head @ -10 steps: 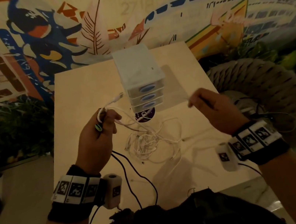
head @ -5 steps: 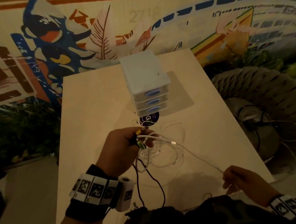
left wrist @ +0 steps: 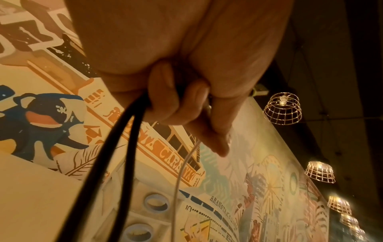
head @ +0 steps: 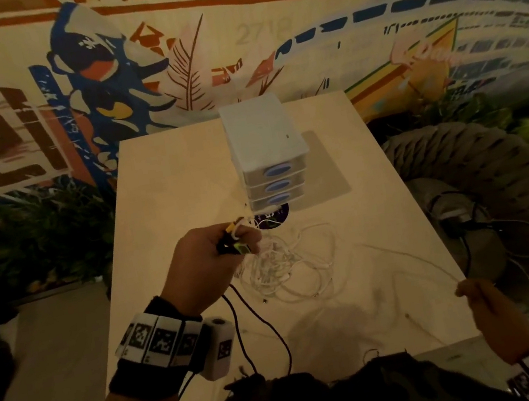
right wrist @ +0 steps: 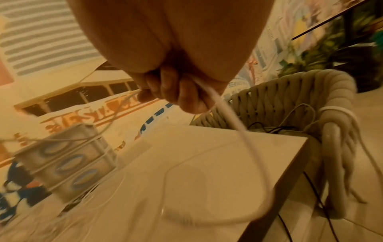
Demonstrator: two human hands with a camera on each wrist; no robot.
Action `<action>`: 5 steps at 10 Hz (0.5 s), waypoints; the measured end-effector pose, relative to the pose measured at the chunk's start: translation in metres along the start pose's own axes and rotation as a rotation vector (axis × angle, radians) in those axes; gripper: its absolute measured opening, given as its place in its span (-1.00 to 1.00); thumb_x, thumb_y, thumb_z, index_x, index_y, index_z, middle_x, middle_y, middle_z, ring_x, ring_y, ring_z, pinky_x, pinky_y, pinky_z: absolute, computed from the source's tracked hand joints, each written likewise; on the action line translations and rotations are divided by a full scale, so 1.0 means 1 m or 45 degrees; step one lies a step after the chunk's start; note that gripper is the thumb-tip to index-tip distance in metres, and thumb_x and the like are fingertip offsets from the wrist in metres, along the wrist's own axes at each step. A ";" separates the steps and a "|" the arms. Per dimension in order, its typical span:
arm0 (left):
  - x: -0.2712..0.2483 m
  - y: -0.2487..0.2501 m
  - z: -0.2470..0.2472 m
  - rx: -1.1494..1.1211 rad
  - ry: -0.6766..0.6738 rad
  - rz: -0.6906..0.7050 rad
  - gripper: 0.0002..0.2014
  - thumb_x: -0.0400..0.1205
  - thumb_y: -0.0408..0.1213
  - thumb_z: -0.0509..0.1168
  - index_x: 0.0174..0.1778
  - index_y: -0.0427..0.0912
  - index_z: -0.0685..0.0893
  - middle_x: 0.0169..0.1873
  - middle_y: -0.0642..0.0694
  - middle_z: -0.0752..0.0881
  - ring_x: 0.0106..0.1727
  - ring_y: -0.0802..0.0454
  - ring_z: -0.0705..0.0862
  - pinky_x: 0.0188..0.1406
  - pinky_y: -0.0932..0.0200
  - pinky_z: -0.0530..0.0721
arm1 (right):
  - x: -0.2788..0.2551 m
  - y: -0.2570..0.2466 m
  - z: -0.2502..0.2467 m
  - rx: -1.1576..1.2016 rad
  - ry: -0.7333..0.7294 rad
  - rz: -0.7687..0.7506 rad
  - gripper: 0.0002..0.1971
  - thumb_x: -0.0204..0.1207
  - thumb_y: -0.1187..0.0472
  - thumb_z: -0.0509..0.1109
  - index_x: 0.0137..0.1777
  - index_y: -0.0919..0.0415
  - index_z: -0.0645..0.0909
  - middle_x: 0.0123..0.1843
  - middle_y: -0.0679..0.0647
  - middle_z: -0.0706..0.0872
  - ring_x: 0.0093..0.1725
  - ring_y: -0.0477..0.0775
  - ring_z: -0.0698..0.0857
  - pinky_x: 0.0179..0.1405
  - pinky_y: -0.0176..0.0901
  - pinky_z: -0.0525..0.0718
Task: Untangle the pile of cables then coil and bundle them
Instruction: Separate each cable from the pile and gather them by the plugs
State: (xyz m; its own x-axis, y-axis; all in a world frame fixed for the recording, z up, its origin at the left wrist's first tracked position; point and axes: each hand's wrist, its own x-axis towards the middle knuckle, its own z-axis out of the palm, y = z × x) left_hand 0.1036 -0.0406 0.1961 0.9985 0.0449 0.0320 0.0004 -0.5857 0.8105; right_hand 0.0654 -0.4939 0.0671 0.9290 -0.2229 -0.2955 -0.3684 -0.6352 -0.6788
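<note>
Painted mural wall backs a pale worktop (head: 164, 188) where the pile of cables (head: 283, 263) lies before a small drawer box (head: 265, 151). Step in hand, as judged: untangling. The left hand (head: 204, 268) grips plugs and a black cable (left wrist: 116, 140), while the right hand (head: 487, 303) pinches one white cable (right wrist: 228, 111) drawn out toward the near right corner. Next move calls for freeing that strand fully before coiling.

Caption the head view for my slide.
Left hand grips cable ends, right hand draws one white cable from the tangle.

a drawer unit (head: 265, 151) is set at the far middle of the table (head: 167, 188), with a tangle of cables (head: 283, 263) laid just in front of it. the left hand (head: 204, 265) is held over the tangle's left edge, the right hand (head: 491, 306) past the table's near right corner. a woven chair (head: 480, 173) is placed to the right of the table, a mural wall (head: 265, 37) behind it.
</note>
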 end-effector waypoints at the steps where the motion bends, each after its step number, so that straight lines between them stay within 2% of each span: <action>1: 0.002 0.003 -0.006 -0.189 0.152 -0.081 -0.87 0.68 -0.25 0.42 -0.11 -0.01 0.87 -0.23 0.16 0.87 -0.01 0.31 0.80 0.11 0.38 0.63 | -0.004 0.006 -0.015 -0.083 0.025 0.103 -0.71 0.77 0.30 0.15 -0.10 -0.02 0.60 -0.46 0.24 0.57 -0.47 0.24 0.54 -0.50 0.05 0.51; 2: 0.004 0.012 -0.010 -0.361 0.297 -0.106 -0.79 0.73 -0.21 0.33 -0.09 -0.16 0.85 -0.25 0.09 0.87 -0.22 0.28 0.79 -0.06 0.43 0.62 | -0.007 0.066 -0.001 0.092 -0.129 0.188 -0.84 0.64 -0.09 0.37 -0.11 -0.09 0.70 -0.38 0.13 0.75 -0.33 0.25 0.73 -0.27 0.00 0.67; 3: 0.005 0.020 -0.013 -0.405 0.362 -0.151 -0.66 0.76 -0.10 0.24 -0.12 -0.19 0.84 -0.34 -0.05 0.84 -0.54 0.34 0.57 -0.41 0.34 0.47 | -0.040 0.023 0.002 0.078 -0.219 0.240 -0.61 0.40 -0.37 0.49 -0.26 -0.04 0.67 -0.38 0.07 0.75 -0.31 0.08 0.73 -0.06 -0.08 0.63; 4: 0.005 0.023 -0.014 -0.426 0.329 -0.151 -0.58 0.79 -0.06 0.18 -0.17 -0.23 0.82 -0.37 -0.09 0.83 -0.55 0.34 0.54 -0.35 0.27 0.42 | -0.077 0.099 0.027 -0.293 -0.546 0.022 -0.64 0.42 -0.37 0.45 -0.19 -0.09 0.70 -0.31 0.02 0.78 -0.26 0.04 0.75 -0.05 -0.11 0.65; 5: 0.005 0.024 -0.013 -0.464 0.232 -0.124 -0.55 0.79 -0.04 0.17 -0.24 -0.19 0.81 -0.40 -0.13 0.81 -0.59 0.12 0.43 -0.46 0.32 0.39 | -0.140 0.148 0.070 -0.257 -0.565 -0.029 -0.67 0.44 -0.37 0.42 -0.13 -0.15 0.72 -0.24 -0.04 0.80 -0.21 -0.02 0.77 -0.04 -0.15 0.66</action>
State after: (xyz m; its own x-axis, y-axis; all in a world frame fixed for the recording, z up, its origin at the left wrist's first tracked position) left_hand 0.1082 -0.0440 0.2236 0.9687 0.2473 0.0212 0.0423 -0.2486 0.9677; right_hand -0.1219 -0.5051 -0.0387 0.8153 0.1021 -0.5700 -0.2928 -0.7766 -0.5579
